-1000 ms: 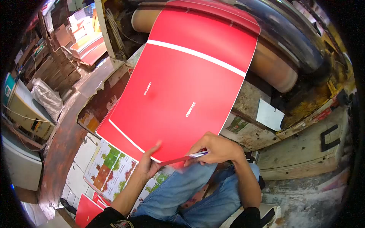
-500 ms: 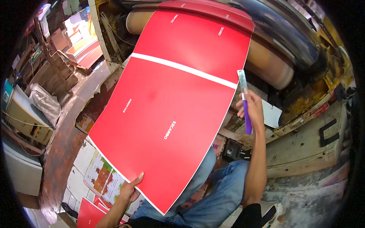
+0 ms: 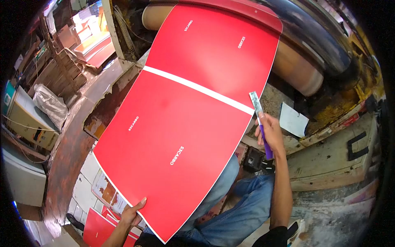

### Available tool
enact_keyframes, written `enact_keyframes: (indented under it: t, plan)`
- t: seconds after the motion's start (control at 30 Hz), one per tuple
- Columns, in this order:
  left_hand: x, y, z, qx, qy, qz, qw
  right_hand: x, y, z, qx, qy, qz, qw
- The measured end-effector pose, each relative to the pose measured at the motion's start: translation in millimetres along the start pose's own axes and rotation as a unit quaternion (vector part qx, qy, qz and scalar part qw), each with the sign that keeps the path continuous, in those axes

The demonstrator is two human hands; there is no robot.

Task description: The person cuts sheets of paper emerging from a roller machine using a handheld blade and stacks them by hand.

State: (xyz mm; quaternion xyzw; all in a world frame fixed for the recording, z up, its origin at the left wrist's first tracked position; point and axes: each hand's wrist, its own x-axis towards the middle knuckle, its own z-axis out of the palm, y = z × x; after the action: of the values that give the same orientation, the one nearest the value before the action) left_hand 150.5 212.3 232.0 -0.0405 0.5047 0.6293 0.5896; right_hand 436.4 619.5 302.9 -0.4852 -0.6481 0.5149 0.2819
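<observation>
Red sheet [image 3: 177, 103] slid nearer; left fingers [image 3: 142, 203] pinch its edge, right fingers [image 3: 266, 120] clasp purple-handled tool [image 3: 265, 144]

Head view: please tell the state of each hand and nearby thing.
Long red sheet with white band: bowed, near edge held.
Left bare hand: gripping that edge, thumb on top.
Flat metal strip with purple handle: held, pointing forward.
Right bare hand: closed around the handle.
Rectangular white paper: lying unheld.

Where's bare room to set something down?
Bare: the brown strip between white tiles and beige box; the pale panel between black handle and right forearm, slope unclear. Crowded: around the left hand, among red sheets and printed paper.
</observation>
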Motion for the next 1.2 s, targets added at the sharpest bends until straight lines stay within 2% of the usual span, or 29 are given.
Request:
enact_keyframes:
  t: [0.13,0.17,0.23,0.27,0.3,0.33,0.37,0.43,0.47,0.5,0.53,0.57,0.6,0.63,0.7,0.77,0.83,0.87,0.93,1.0,1.07,1.13,1.2]
  plan:
    - [-12.8,0.8,-11.6,0.012,0.045,-0.03,0.998,-17.9,6.0,9.5,-0.02,-0.087,0.042,0.995]
    - [-15.9,-0.5,-16.6,0.01,0.045,-0.03,0.998,-27.0,5.6,18.2,-0.003,-0.069,0.046,0.997]
    - [-23.7,-2.4,-27.7,0.008,0.035,-0.027,0.999,-42.6,2.0,22.8,-0.087,-0.007,-0.008,0.996]
    - [-26.7,-2.5,-30.3,0.015,0.031,-0.022,0.999,-43.9,-2.3,22.1,-0.088,-0.008,-0.008,0.996]
    - [-29.4,-3.0,-34.5,0.013,0.033,-0.022,0.999,-44.3,-7.1,21.6,-0.264,0.093,-0.188,0.942]
    - [-32.1,-2.4,-39.6,0.013,0.039,-0.039,0.998,-43.0,-9.7,21.8,-0.417,0.187,-0.355,0.816]
    - [-35.4,-0.9,-44.5,0.015,0.044,-0.057,0.997,-37.5,-10.0,19.8,-0.414,0.185,-0.355,0.817]
    - [-36.5,-3.2,-48.9,0.009,0.041,-0.051,0.998,-16.7,-7.9,13.8,-0.542,0.041,-0.397,0.739]
    - [-38.1,-4.9,-48.1,0.026,0.058,-0.03,0.998,-9.2,-3.7,18.3,-0.535,0.029,-0.43,0.726]
    - [-38.0,-5.5,-46.4,0.041,0.076,-0.01,0.996,-1.8,-1.1,17.2,-0.534,0.03,-0.435,0.725]
    - [-38.1,-4.2,-50.1,0.037,0.077,-0.007,0.996,4.5,0.3,13.1,-0.498,-0.014,-0.44,0.747]
    - [-39.6,-0.9,-60.0,0.09,0.115,-0.046,0.988,10.1,2.9,9.9,-0.461,-0.062,-0.443,0.767]
    - [-43.1,0.4,-77.6,0.116,0.136,-0.065,0.982,6.3,-13.0,15.8,-0.405,-0.056,-0.392,0.824]
    - [-46.6,2.1,-95.0,0.14,0.157,-0.086,0.974,10.8,-15.8,15.2,-0.403,-0.061,-0.393,0.824]
    - [-51.6,9.2,-144.4,0.139,0.094,-0.031,0.985,20.0,-18.5,12.0,-0.313,0.023,-0.386,0.867]
    - [-61.4,33.0,-161.0,0.168,0.159,-0.116,0.966,16.4,-24.2,14.9,-0.28,0.023,-0.351,0.893]
    - [-47.9,15.2,-209.5,0.164,0.127,-0.039,0.977,11.8,-25.8,21.5,-0.278,0.028,-0.332,0.901]
    - [-36.9,15.7,-186.5,0.13,0.139,-0.015,0.982,9.1,-28.9,27.1,-0.292,0.023,-0.329,0.898]
    - [14.5,-0.3,-196.9,0.064,0.164,-0.028,0.984,3.6,-34.0,37.6,-0.282,0.007,-0.325,0.903]
    - [89.6,-31.5,-218.7,0.012,0.126,-0.007,0.992,-5.9,-37.9,45.6,-0.281,-0.003,-0.318,0.905]
    - [144.6,-36.0,-177.5,0.002,0.075,0.0,0.997,-16.4,-40.3,48.8,-0.305,-0.018,-0.308,0.901]
    - [182.8,-33.6,-127.9,0.013,0.095,0.112,0.989,-26.7,-39.1,52.8,-0.295,-0.018,-0.308,0.904]
    - [203.3,-24.7,-102.1,0.022,0.169,0.076,0.982,-32.4,-36.6,55.5,-0.277,-0.016,-0.296,0.914]
